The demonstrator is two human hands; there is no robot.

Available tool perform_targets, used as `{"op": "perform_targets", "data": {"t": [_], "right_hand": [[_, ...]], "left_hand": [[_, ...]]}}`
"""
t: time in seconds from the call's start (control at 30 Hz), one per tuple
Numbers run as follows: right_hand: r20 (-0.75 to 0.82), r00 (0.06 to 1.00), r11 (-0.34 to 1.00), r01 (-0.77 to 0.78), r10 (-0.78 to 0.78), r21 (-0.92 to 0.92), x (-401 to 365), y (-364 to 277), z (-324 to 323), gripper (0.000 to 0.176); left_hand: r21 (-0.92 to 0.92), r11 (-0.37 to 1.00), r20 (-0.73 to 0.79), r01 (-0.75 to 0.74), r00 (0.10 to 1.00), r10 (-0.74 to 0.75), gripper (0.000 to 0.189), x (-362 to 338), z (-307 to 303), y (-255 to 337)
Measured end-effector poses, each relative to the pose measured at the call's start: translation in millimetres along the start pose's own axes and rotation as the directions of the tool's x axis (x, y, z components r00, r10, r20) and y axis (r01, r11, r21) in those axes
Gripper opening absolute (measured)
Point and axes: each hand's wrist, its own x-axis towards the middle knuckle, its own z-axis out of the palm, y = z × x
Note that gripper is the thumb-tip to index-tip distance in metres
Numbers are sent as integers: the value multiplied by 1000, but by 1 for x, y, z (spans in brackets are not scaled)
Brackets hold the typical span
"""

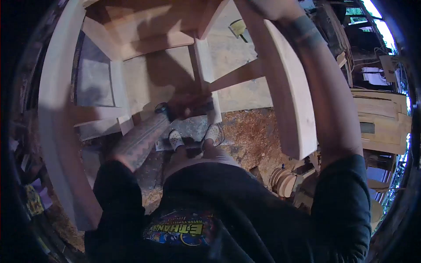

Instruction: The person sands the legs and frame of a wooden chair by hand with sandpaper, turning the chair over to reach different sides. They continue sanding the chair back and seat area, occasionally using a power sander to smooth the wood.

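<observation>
A pale wooden furniture frame (289, 87) with thick legs and crosspieces stands in front of me. My left hand (186, 106) reaches inside it, in shadow, against the lower end of a narrow middle post (204, 65). Its fingers look closed round something dark at the post, too dim to make out. A band circles that wrist. At the top edge, my right hand (274, 8) rests by the upper part of the thick right leg; its fingers are cut off by the view. A crosspiece (239, 76) joins this leg to the middle post.
Wood shavings (254, 136) cover the ground around my feet. Round wooden pieces (285, 182) lie below the right leg. A yellow object (238, 28) sits on a board behind the frame. Wooden panels (379, 120) are stacked at the right. The thick left leg (57, 109) stands close to my left arm.
</observation>
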Motion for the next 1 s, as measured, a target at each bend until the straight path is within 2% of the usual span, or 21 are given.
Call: {"op": "perform_targets", "data": {"t": [0.07, 0.17, 0.2, 0.27, 0.33, 0.37, 0.4, 0.47, 0.5, 0.53, 0.6, 0.67, 0.7, 0.77, 0.8, 0.87, 0.9, 0.97, 1.0], "right_hand": [[-38, 999, 999, 5, -4, 41, 0, -5, 6, 25], [-7, 989, 987, 150, -151, -51, 6, -4, 3, 23], [-9, 999, 999, 42, -42, 14, 4, -4, 3, 23], [-11, 998, 995, 66, -66, 70, 2, -2, 2, 23], [-29, 998, 994, 61, -59, 87, -5, -1, 1, 24], [-44, 998, 996, 50, -47, 74, -3, -1, 2, 24], [-56, 998, 997, 37, -33, 64, -3, -1, 3, 25], [-36, 999, 1000, 18, -17, 17, -5, -5, 1, 25], [-30, 999, 1000, 14, -14, -8, -2, -7, 0, 25], [-24, 1000, 999, 0, 1, 53, 0, -6, -1, 25], [-1, 999, 984, -33, 34, 177, 0, -2, 4, 25], [-9, 1000, 998, -9, 9, 64, 0, -5, 3, 23], [-10, 1000, 1000, 10, -10, 6, 1, -6, 1, 22], [7, 1000, 990, 12, -13, 139, 3, -1, 6, 20], [17, 1000, 978, 11, -14, 206, 5, 0, 7, 19], [74, 994, 977, -97, 84, 188, -2, -20, -2, 19], [97, 986, 973, -152, 137, 174, -4, -28, -7, 19], [55, 992, 985, -116, 110, 131, 0, -16, 2, 19], [33, 995, 989, -100, 97, 110, 1, -12, 4, 19]], "left_hand": [[145, 989, 22, 32, 999, -35, 38, 2, 3, -8], [245, 965, -5, 98, 995, -99, 39, 9, 13, -16], [253, 958, -33, 136, 991, -132, 40, 4, 11, -18], [259, 933, -87, 249, 968, -234, 42, -20, 3, -9], [222, 900, -134, 376, 926, -353, 44, -52, -15, 6], [91, 888, -173, 450, 886, -431, 45, -70, -25, 11], [-184, 845, -214, 502, 819, -533, 47, -87, -38, 26], [-130, 777, -322, 616, 715, -621, 50, -89, -42, 45], [196, 703, -416, 684, 707, -572, 50, -67, -39, 69], [487, 526, -492, 697, 717, -494, 50, -48, -36, 81], [325, 752, -639, 573, 720, -272, 54, -33, -14, 47], [182, 811, -747, 556, 615, -254, 52, -48, 27, -18], [107, 771, -773, 628, 540, -333, 48, -62, 53, -62], [181, 533, -750, 827, 466, -468, 39, -48, 60, -50], [335, 310, -711, 890, 455, -536, 35, -15, 52, 6], [207, 131, -724, 970, 242, -646, 34, 14, 49, 35], [-81, 173, -713, 981, 64, -699, 34, 20, 52, 30], [-326, 236, -652, 915, -37, -757, 40, 28, 49, 31], [-289, 274, -654, 917, 20, -757, 51, 25, 49, 38]]}}
